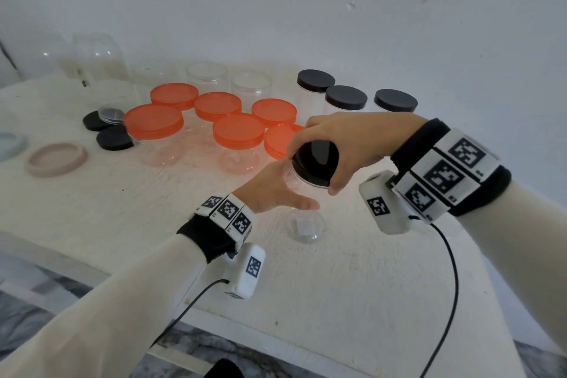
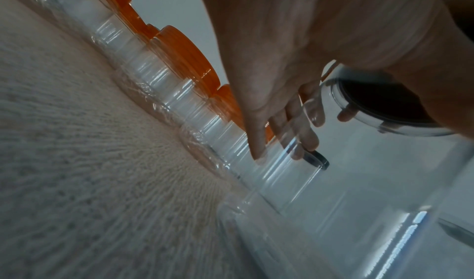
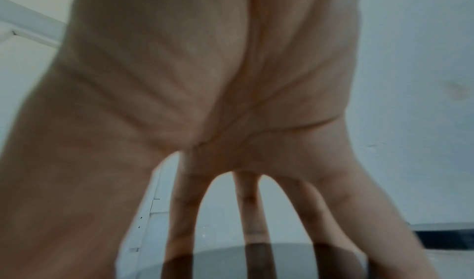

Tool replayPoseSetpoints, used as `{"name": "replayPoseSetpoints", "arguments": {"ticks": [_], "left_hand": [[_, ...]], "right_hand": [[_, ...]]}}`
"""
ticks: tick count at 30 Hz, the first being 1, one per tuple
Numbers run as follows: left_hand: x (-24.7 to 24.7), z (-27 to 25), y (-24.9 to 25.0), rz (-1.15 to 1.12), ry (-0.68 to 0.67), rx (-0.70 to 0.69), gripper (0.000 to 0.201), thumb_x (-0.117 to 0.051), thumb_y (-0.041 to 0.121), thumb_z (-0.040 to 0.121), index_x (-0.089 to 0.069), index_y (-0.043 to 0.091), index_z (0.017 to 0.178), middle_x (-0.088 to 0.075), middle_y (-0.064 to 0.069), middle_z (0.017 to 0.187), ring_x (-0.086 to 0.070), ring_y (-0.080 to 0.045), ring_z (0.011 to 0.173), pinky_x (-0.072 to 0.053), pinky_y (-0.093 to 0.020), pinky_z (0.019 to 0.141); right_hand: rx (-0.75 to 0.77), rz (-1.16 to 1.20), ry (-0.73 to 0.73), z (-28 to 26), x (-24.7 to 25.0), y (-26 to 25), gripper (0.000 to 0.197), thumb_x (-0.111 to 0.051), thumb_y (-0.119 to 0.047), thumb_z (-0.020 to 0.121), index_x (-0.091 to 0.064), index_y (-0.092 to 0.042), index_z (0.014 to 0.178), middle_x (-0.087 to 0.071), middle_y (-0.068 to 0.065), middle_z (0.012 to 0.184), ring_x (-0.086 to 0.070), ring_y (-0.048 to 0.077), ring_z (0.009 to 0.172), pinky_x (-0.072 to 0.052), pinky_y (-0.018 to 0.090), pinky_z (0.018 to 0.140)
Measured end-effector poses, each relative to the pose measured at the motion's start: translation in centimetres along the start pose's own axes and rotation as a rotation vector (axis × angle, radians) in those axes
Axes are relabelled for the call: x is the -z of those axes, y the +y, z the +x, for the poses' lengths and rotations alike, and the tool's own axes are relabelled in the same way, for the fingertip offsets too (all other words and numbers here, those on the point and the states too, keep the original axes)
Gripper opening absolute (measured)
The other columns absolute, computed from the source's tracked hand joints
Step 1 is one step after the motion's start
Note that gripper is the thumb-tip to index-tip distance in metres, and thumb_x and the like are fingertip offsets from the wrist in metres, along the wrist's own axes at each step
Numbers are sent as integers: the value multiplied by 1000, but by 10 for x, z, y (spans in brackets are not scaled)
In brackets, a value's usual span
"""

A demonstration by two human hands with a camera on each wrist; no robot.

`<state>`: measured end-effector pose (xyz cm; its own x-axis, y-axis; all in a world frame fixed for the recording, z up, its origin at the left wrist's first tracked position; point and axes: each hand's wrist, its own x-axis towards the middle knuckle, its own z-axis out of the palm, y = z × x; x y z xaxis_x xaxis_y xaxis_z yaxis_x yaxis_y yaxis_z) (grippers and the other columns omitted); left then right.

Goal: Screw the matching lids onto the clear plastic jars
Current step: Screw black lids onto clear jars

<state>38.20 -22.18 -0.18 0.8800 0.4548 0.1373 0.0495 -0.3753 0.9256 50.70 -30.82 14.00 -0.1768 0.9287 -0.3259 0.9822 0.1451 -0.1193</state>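
White table [image 1: 352,285] runs bare from the held jar [image 1: 302,193] to its near edge, and bare again to the right of the hands; the wall stands close behind the far row. The left hand [image 1: 273,190] wraps its fingers and thumb round the jar's clear side, the jar standing on the table near the middle. The right hand [image 1: 343,144] comes from above, fingers [image 3: 254,212] spread and curled over the rim of the black lid [image 1: 316,163] on the jar's mouth, gripping it.

Just behind the hands, six orange-lidded jars [image 1: 239,132] crowd together, the nearest touching or almost touching the right fingers; I cannot tell which. Three black-lidded jars [image 1: 345,98] stand behind to the right, open clear jars [image 1: 207,77] at the back. Left lie two loose black lids [image 1: 113,138], a clear lid [image 1: 111,113], a pink ring [image 1: 56,159] and a pale blue one [image 1: 10,144].

Square black-and-white markers [image 1: 443,176] cover both wristbands; no readable writing. A pale label under the held jar is blurred.
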Motion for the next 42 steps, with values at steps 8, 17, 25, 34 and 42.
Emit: {"name": "replayPoseSetpoints", "arguments": {"ticks": [8,17,25,34,42], "left_hand": [[0,0,2,-18,-2,2,83,-78,43,54,-40,35,128,-53,19,126,-45,9,119,-38,-7,93],[3,1,2,-24,-48,26,89,-78,43,55,-38,28,133,-53,24,121,-46,16,113,-41,-5,88],[2,2,-1,3,-29,34,98,-79,46,52,-38,21,137,-53,17,126,-45,7,120,-37,-12,98],[-2,1,3,38,19,17,89,-78,49,51,-37,34,129,-51,24,121,-42,16,116,-36,-2,90],[-3,-1,4,10,19,5,87,-81,35,56,-39,29,132,-54,21,120,-47,17,109,-37,1,84]], "right_hand": [[-10,0,35,0,0,2,68,-81,-31,67,-45,-41,124,-41,-19,98,-43,11,101,-41,23,77],[55,151,-62,-5,2,8,73,-79,-2,63,-49,-41,117,-39,-16,120,-43,13,113,-47,33,90],[36,98,-82,-1,4,7,71,-82,-14,64,-48,-45,118,-41,-20,111,-46,12,108,-46,39,93],[-21,23,5,-2,0,3,66,-82,-34,65,-47,-43,120,-40,-23,97,-44,10,99,-42,21,75],[-220,-6,149,0,-9,-10,63,-68,-67,65,-52,-31,114,-50,-10,77,-58,13,53,-58,34,59]]}}
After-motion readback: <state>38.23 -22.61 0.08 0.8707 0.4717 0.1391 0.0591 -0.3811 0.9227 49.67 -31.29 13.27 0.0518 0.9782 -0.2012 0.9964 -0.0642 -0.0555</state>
